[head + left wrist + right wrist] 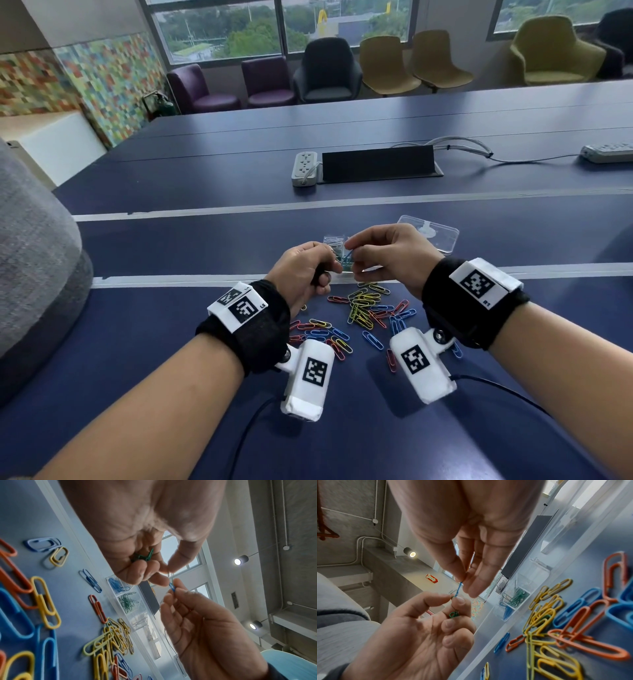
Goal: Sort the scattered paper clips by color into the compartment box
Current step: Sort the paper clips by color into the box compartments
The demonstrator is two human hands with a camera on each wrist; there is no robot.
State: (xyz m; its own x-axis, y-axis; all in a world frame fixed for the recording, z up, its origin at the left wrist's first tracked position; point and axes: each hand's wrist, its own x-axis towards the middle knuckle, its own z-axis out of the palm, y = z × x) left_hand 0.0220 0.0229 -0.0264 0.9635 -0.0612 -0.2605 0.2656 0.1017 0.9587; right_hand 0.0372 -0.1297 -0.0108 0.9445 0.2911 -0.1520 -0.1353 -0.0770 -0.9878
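A red wall sign reads "FIRE", the rest too small. Both hands meet above the clear compartment box: the right hand pinches a blue paper clip, and the left hand pinches its other end, green clips curled in its palm. Loose clips lie nearer.
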